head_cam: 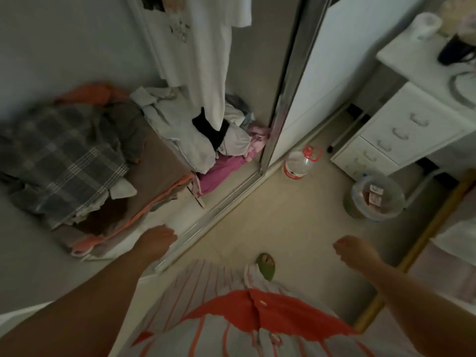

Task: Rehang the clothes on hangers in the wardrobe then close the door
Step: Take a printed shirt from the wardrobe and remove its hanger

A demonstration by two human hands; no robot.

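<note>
The wardrobe stands open ahead of me, its sliding door (306, 81) pushed to the right. A white garment (208, 55) hangs inside. Under it lies a heap of loose clothes (206, 135) in white, black, grey and pink on the wardrobe floor. A grey checked garment (64, 155) lies on the bed to my left. My left hand (157, 240) hovers low near the door track (206, 222), fingers curled and holding nothing. My right hand (353, 249) hangs over the floor, fingers loosely curled and holding nothing. No hangers are clearly visible.
The bed (154, 176) with brown and orange bedding stands at the left. A water jug (296, 163) with a red cap stands by the door's foot. A lined bin (373, 197) and a white drawer unit (401, 135) are at the right. Beige floor lies between.
</note>
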